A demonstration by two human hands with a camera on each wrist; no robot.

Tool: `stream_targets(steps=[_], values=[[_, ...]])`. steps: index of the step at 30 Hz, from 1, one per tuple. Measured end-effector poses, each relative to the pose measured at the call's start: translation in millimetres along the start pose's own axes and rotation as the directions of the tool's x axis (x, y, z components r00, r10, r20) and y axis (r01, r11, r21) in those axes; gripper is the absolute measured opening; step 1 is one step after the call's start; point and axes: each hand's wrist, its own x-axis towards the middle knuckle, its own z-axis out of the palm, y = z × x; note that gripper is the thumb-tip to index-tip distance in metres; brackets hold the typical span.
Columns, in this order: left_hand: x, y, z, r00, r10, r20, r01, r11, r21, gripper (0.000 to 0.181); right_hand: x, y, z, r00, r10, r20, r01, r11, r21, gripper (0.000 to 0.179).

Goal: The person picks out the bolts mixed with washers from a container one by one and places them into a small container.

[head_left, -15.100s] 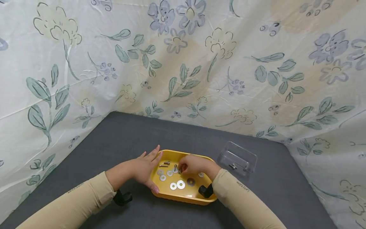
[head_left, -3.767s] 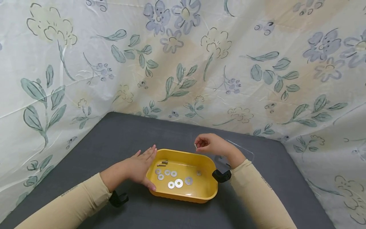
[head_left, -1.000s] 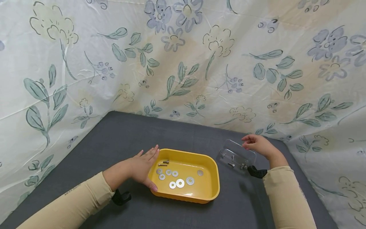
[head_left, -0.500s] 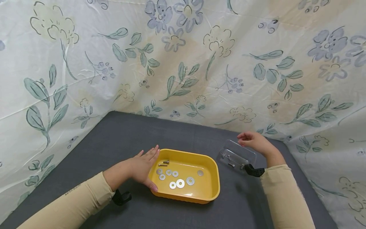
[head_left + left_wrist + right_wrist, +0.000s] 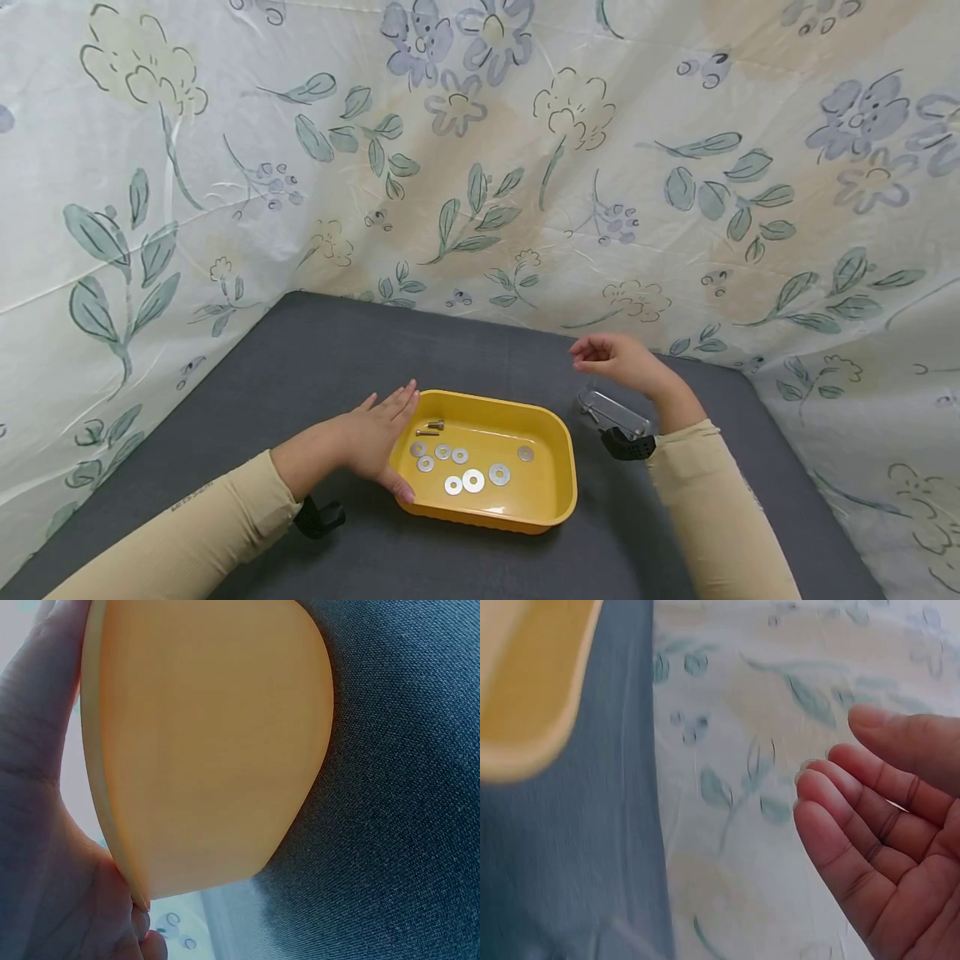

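Observation:
My left hand (image 5: 371, 440) rests spread against the left end of the yellow tray (image 5: 525, 504), its fingers straight along the rim. The left wrist view shows the tray's outer wall (image 5: 210, 750) beside the palm and thumb. Inside the tray lie several flat washers (image 5: 473, 481) and, near the far left corner, two screws (image 5: 427, 432). My right hand (image 5: 618, 362) is raised above the far edge of a clear plastic box (image 5: 617, 413). Its loosely bent fingers hold nothing in the right wrist view, where the thumb (image 5: 889, 724) stands apart from the fingertips.
The clear box holds some small metal hardware, partly hidden by the right wrist's black camera mount (image 5: 628, 445). Both containers stand on a dark grey cloth surface (image 5: 420, 342). A floral curtain (image 5: 480, 192) closes off the back and sides.
A small item pinched over the tray's far side earlier is gone from my right hand. That hand has since moved left from the clear box's right side. My left hand stays put.

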Motion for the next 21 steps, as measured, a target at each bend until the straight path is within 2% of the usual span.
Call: stream_targets(steps=[5,10,21], values=[[-0.9,0.6,-0.8,1.0,0.002,-0.004,-0.002,1.0,-0.002,0.141,6.9,-22.5,16.0,0.996,-0.056,0.065,0.054,0.998,0.028,0.021],[-1.8,1.5,-1.1,1.0,0.0,-0.006,0.0,1.0,-0.01,0.141,15.3,-34.9,30.8,0.989,-0.088,0.115,0.082,0.995,0.06,0.021],[-4.3,2.6,-1.9,1.0,0.009,-0.017,-0.009,1.0,0.004,0.14,35.8,-46.5,65.5,0.968,-0.151,0.202,0.155,0.988,-0.003,0.017]])
